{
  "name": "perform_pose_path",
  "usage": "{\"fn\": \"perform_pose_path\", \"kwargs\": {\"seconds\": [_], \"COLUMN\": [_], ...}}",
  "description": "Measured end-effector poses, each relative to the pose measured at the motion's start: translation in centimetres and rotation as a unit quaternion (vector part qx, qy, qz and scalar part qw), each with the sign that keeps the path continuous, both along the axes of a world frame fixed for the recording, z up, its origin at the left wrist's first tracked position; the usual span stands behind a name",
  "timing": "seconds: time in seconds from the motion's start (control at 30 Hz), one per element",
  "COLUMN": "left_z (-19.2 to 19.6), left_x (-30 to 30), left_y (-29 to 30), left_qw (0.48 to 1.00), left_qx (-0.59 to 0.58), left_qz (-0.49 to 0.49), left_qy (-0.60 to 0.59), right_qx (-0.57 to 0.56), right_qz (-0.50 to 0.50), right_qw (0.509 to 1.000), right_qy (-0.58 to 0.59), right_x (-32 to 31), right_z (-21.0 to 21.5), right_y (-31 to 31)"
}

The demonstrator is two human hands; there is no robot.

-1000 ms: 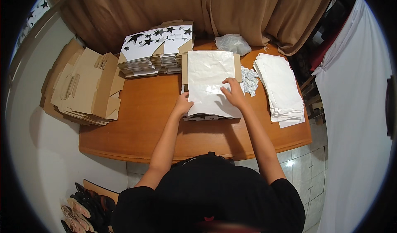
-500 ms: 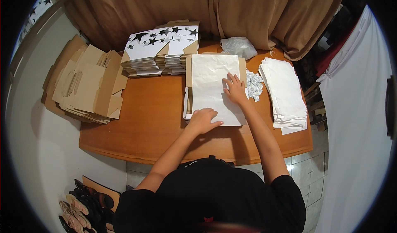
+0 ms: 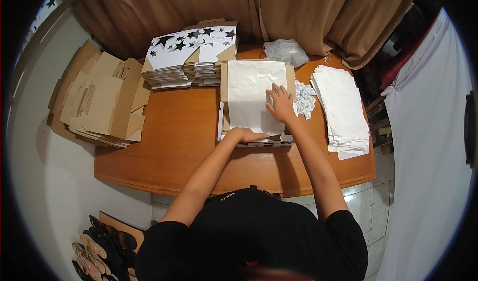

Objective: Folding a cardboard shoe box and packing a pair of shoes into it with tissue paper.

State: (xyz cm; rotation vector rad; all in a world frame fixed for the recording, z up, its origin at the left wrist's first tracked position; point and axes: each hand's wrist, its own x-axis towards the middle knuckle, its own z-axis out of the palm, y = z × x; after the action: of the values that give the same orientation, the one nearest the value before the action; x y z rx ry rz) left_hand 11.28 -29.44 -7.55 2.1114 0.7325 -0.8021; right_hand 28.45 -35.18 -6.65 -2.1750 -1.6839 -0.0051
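Near the middle of the frame, a white sheet of tissue paper (image 3: pixel 254 99) lay spread over an open cardboard box (image 3: pixel 225 81) on the orange-brown wooden table (image 3: pixel 174 136). The box's brown flaps showed along the sheet's left and right edges, and a strip of star-printed side peeked out below its lower edge.

The right hand (image 3: pixel 281 104) lay flat on the right part of the sheet, fingers (image 3: pixel 273 90) stretched out and slightly spread, pressing down and gripping nothing. The left hand (image 3: pixel 247 135) rested at the sheet's lower edge, palm down, with its fingers laid along that edge over the box rim; whether they pinched the paper could not be told.

Just right of the right hand sat a small heap of little white packets (image 3: pixel 304 97), touching the box flap. Further right, a stack of white sheets (image 3: pixel 341 109) reached toward the table's edge. A crumpled clear plastic bag (image 3: pixel 285 52) lay above the box, by the brown curtain (image 3: pixel 298 12). In the upper middle, stacks of flat box blanks printed with black stars (image 3: pixel 191 52) stood just beside the box. At the upper left, off the table's end, lay a pile of plain brown flattened cartons (image 3: pixel 99 101). Several pairs of shoes (image 3: pixel 102 246) lay on the floor at the lower left.
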Motion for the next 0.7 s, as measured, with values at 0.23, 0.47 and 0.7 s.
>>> {"fn": "perform_pose_path", "kwargs": {"seconds": [0.23,0.47,0.7], "left_z": [-0.5,1.1,0.1], "left_x": [0.4,1.1,0.8], "left_y": [0.1,0.1,0.1], "left_qw": [0.999,0.998,0.996], "left_qx": [-0.034,-0.050,-0.086], "left_qz": [0.010,-0.024,-0.028], "left_qy": [0.016,0.035,-0.007], "right_qx": [0.020,0.013,0.015], "right_qz": [0.008,0.007,0.008], "right_qw": [1.000,1.000,1.000], "right_qy": [-0.008,-0.018,-0.020], "right_x": [0.4,0.2,-0.4], "right_z": [-0.5,-0.7,-0.3], "right_y": [-0.3,-1.1,-1.4]}}
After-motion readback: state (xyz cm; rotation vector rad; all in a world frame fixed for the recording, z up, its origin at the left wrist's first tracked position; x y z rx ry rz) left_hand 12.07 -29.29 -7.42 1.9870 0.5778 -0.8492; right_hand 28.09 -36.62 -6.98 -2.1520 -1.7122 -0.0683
